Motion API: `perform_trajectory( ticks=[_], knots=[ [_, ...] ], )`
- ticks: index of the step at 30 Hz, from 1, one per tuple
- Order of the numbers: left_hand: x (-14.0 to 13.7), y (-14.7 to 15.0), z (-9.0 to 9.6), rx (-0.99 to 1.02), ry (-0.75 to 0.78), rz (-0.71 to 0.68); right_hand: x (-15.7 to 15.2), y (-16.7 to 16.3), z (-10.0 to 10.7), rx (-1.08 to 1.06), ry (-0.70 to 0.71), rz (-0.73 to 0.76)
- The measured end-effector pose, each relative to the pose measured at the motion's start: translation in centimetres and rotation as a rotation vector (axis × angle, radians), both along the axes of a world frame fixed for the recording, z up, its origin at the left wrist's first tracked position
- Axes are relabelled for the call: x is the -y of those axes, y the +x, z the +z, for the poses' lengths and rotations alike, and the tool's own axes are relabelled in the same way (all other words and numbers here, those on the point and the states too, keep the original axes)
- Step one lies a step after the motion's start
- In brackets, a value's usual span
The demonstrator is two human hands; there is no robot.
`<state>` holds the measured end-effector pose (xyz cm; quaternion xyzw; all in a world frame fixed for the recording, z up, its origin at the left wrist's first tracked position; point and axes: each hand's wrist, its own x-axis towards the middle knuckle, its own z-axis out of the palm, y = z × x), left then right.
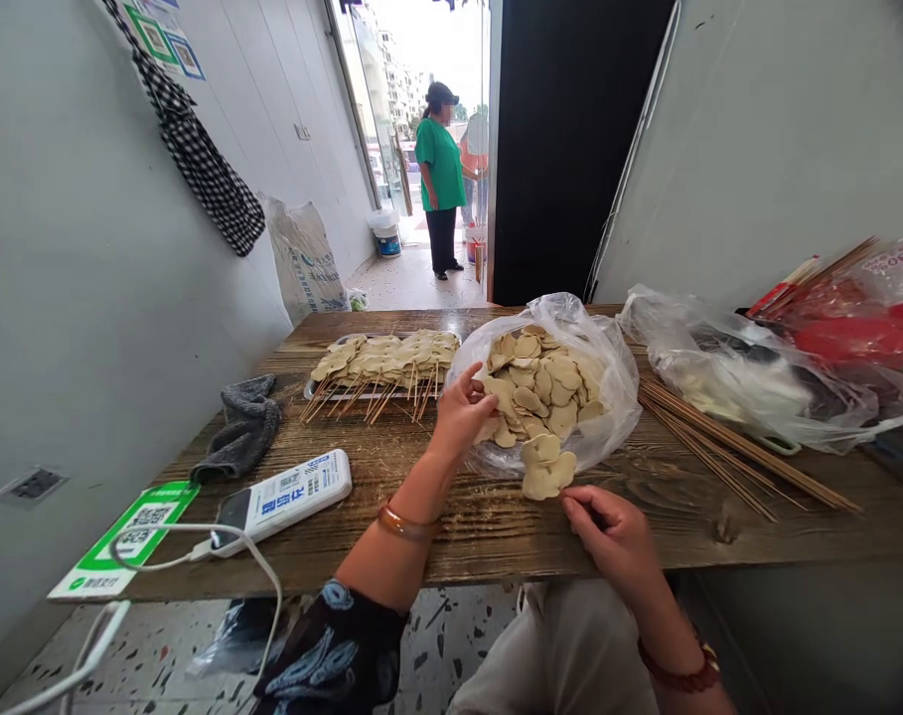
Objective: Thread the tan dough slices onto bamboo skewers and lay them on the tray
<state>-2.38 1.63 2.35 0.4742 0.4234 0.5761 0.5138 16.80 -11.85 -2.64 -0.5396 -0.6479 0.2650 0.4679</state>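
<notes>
A clear plastic bag (pixel 621 382), spread wide on the table, holds a heap of thin, pale, round slices (pixel 547 382); their kind I cannot make out. At the bag's left edge is my left hand (pixel 462 407), thumb and forefinger apart, the tips close to the slices. My right hand (pixel 607 531) is closed in front of the bag, pinching a skewer with a few slices threaded on it (pixel 546 469). The skewer's stick is mostly hidden by the fingers. Left of the bag, a metal tray (pixel 366 393) carries rows of skewered slices (pixel 391 357), sticks pointing toward me.
Bare wooden skewers (pixel 726 447) lie right of the bag, beside more plastic bags (pixel 756 377). On the left are a grey cloth (pixel 242 422), a white power bank (pixel 294 497) with a cable, and a green QR card (pixel 134 531). A person in green (pixel 441 169) stands by the doorway.
</notes>
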Motion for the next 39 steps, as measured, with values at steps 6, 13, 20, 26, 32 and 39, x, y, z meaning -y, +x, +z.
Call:
perform_trajectory(
  ticks=[6,13,20,26,32,39],
  knots=[
    [0.3,-0.2,0.7,0.270,-0.083,-0.070,-0.3,-0.4,-0.3,0.086,0.048,0.043],
    [0.7,0.3,0.8,0.164,-0.066,-0.177,-0.7,-0.8,-0.5,0.101,0.068,-0.065],
    [1.0,1.2,0.2,0.097,-0.093,-0.209,-0.3,-0.7,0.2,0.044,0.074,-0.161],
    [1.2,1.1,0.2,0.201,-0.216,-0.378,-0.1,-0.6,-0.1,0.058,0.093,-0.166],
    [1.2,0.7,0.3,0.142,-0.245,-0.427,0.0,-0.4,-0.3,0.083,0.108,-0.145],
    [0.8,0.6,0.2,0.189,-0.190,-0.343,0.0,-0.5,-0.1,0.102,0.118,-0.109]
  ],
)
